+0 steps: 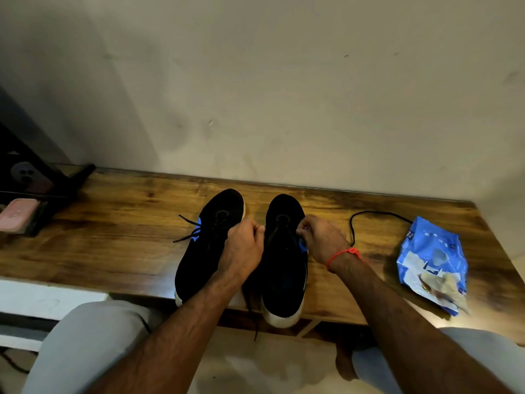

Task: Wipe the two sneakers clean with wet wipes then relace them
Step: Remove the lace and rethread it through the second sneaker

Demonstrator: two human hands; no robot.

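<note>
Two black sneakers stand side by side on the wooden bench [119,223]. Left hand [244,245] and right hand [321,240], each grip narrow, pinch the lace at the right sneaker [284,280]; the left sneaker [204,251] is just beside it.

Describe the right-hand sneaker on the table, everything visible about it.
The right sneaker is black, seemingly fabric, with a white sole and a blue accent on its outer side. It stands upright on the wooden table, toe toward the wall, heel past the near edge. Both hands work at its lacing: the left hand and right hand each pinch there. A black lace trails right; another end hangs below the heel.
</note>
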